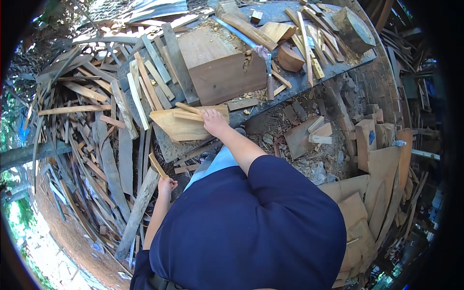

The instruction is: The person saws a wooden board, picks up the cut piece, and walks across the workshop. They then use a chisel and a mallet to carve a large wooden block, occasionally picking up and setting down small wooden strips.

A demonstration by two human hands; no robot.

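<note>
Sticks of tan wood (189, 116) lie on a pale yellow wooden board (175, 131), left of the frame's middle, by the near edge of the dark, flat bench (348, 63). My right hand (215, 123) is on their ends; I can't tell how tight it holds. My left hand (166, 185), lower left, grips a thin, light brown wooden stick (157, 165). I think holding each piece near its middle would stop it tipping.

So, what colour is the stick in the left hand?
The stick looks yellowish tan, in the head view.
</note>
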